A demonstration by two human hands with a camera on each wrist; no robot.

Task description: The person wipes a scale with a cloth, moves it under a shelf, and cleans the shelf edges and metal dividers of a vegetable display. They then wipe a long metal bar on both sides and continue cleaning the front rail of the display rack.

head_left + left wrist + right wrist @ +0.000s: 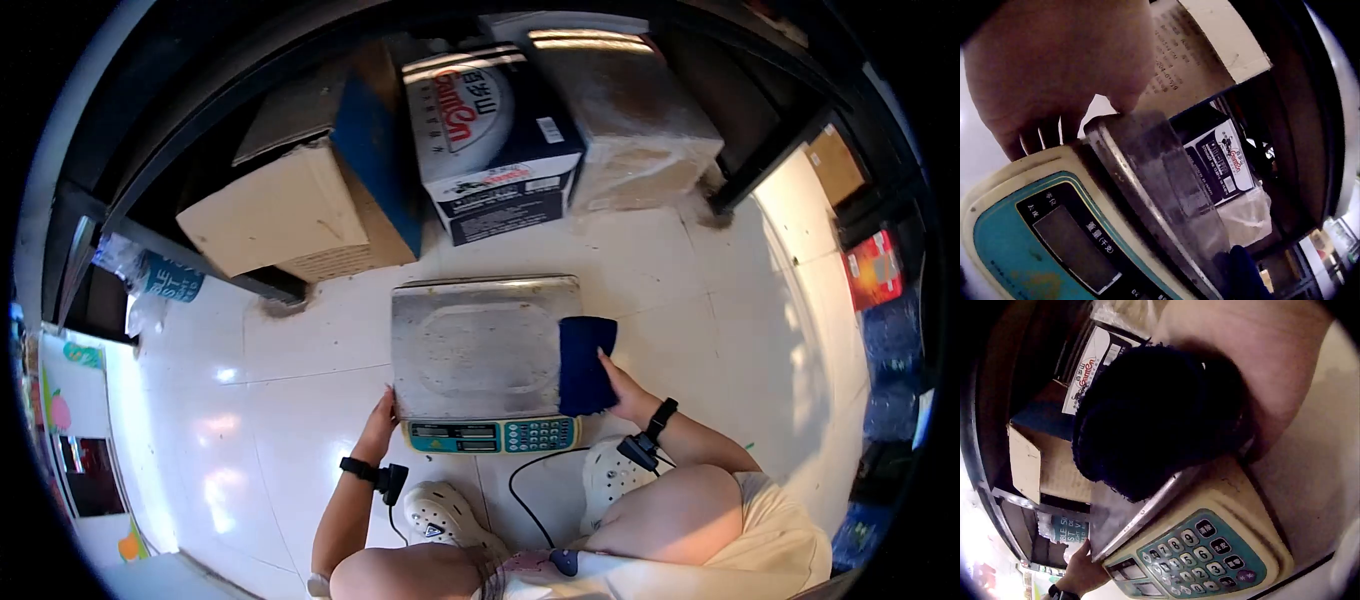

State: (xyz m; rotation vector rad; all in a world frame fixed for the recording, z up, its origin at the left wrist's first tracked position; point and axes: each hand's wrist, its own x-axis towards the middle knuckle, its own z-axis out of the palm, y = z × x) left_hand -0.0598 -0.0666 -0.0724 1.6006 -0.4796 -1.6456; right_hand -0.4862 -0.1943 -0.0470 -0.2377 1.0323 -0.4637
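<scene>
A weighing scale [470, 345] with a worn metal plate and a teal keypad panel [1200, 556] sits on the floor in front of the person. At its left side is the left hand [380, 418]; in the left wrist view the thumb lies at the plate's corner and the other fingers reach down over the side of the scale's body. The right hand [627, 390] holds a dark blue cloth [587, 365], which lies over the plate's right edge. In the right wrist view the cloth hides most of that hand's fingers.
Beyond the scale stand an opened cardboard box [275, 215], a dark printed carton [500, 150] and a plastic-wrapped box [640, 130] under a dark frame. A black cable [515, 490] runs over the tiled floor [300, 440] near the person's shoes [440, 510].
</scene>
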